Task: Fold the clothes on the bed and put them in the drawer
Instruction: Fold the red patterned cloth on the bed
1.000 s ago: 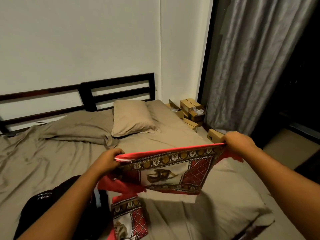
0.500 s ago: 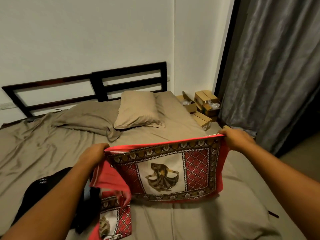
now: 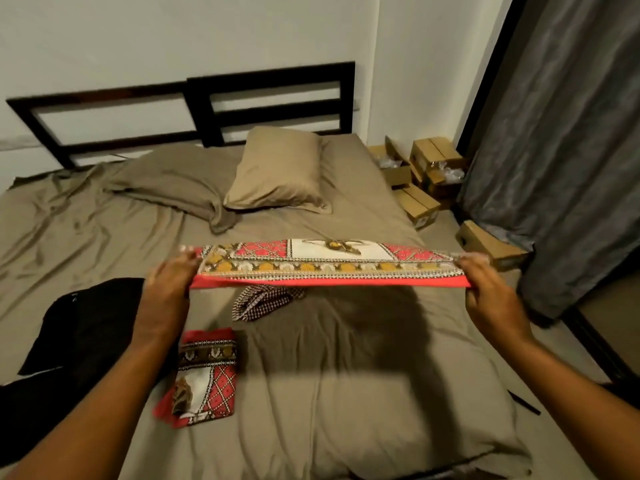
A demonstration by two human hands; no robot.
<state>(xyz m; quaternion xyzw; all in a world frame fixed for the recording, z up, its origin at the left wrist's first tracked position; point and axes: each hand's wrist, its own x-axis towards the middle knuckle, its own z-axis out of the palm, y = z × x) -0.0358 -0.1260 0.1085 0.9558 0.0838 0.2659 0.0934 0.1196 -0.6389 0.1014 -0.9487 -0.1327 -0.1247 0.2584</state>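
A single wide-angle camera sits on the person's head. It looks forward and down from the near end of the bed (image 3: 346, 393), along its length toward the headboard (image 3: 270, 109) and wall beyond the fingers (image 3: 476, 268). Both forearms enter from the bottom corners. The left hand (image 3: 166, 289) and right hand (image 3: 491, 303) sit near mid-frame, close to the lens, gripping the ends of the cloth (image 3: 329, 268). Right of the fingers, the curtain (image 3: 571, 150) leans inward, bent by the lens at the frame's edge.
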